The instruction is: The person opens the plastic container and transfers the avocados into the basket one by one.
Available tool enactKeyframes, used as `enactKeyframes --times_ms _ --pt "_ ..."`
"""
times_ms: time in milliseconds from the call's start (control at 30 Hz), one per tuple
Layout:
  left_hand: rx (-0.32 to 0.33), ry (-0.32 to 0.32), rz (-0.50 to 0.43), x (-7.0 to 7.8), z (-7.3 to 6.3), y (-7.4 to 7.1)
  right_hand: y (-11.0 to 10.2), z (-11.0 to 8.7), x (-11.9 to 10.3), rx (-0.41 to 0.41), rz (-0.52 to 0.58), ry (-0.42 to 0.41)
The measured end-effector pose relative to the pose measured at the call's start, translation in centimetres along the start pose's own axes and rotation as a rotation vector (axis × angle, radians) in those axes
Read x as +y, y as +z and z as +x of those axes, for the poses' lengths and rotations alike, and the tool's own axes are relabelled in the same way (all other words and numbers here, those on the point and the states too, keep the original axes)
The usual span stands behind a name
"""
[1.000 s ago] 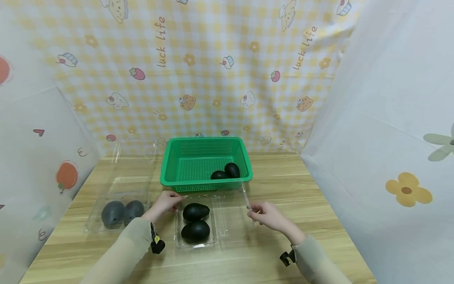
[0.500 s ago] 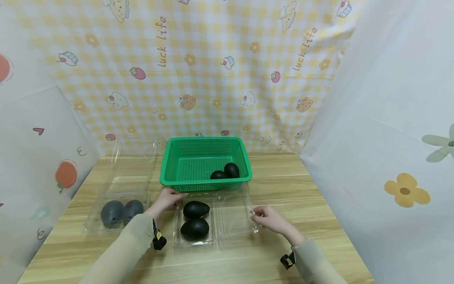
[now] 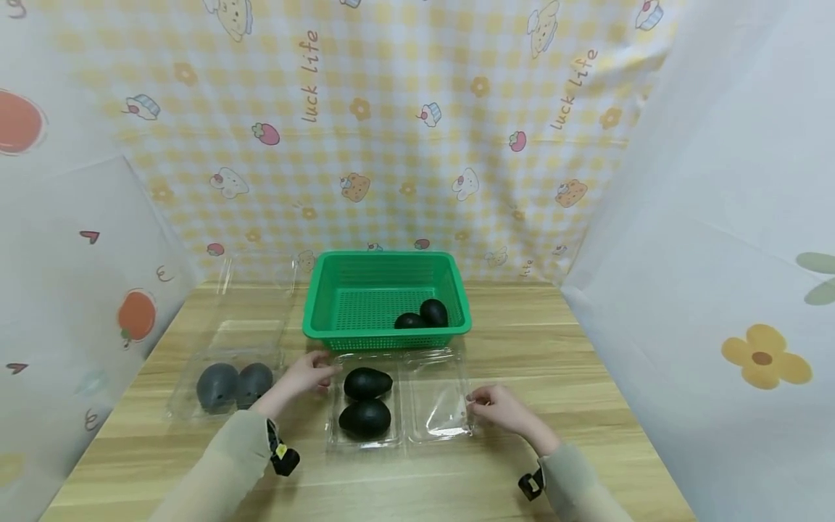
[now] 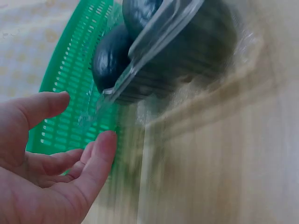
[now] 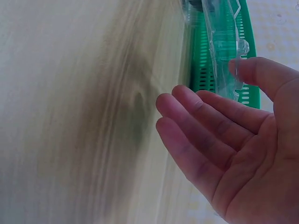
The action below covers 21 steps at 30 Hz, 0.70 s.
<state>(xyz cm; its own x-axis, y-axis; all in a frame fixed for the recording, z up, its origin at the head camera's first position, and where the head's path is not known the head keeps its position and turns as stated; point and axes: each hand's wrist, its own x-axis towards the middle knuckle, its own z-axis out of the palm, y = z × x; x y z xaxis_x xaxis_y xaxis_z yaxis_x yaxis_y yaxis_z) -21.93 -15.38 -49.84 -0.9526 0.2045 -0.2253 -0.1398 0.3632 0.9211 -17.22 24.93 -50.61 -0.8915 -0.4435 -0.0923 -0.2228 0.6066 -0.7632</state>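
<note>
A clear plastic clamshell box [image 3: 331, 424] lies unfolded near the middle of the table. Its left half holds two dark avocados [image 3: 367, 383], one behind the other, and its lid [image 3: 437, 395] lies folded out to the right. At the box's left edge is my left hand [image 3: 309, 373]; the left wrist view shows thumb and fingers spread apart, holding nothing. My right hand [image 3: 502, 407] is at the lid's right edge. In the right wrist view its fingers are extended and apart, with the thumb [image 5: 254, 70] at the lid's clear rim [image 5: 219, 51].
Behind the box stands a green perforated basket [image 3: 388, 333] with two avocados [image 3: 433, 313] at its right end. On the left, another unfolded clear clamshell [image 3: 244, 337] holds two dark avocados [image 3: 218, 386]. A patterned curtain [image 3: 404, 159] hangs behind the table.
The lid has swung down to the right and now lies flat. My right hand has lowered with it and loosened from its edge. My left fingers have come off the box's left edge.
</note>
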Motion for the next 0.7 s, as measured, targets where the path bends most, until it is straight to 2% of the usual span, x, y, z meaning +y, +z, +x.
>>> enactKeyframes --times_ms 267,567,700 --pt "-0.025 0.018 -0.011 -0.5 -2.2 0.8 0.6 0.2 0.9 -0.008 0.012 0.011" --pt "-0.057 0.005 -0.144 -1.2 -3.6 1.7 1.4 0.3 1.2 0.015 0.068 0.075" --pt "-0.056 0.001 -0.127 -1.6 -4.2 2.0 1.8 0.3 1.2 0.038 0.085 0.106"
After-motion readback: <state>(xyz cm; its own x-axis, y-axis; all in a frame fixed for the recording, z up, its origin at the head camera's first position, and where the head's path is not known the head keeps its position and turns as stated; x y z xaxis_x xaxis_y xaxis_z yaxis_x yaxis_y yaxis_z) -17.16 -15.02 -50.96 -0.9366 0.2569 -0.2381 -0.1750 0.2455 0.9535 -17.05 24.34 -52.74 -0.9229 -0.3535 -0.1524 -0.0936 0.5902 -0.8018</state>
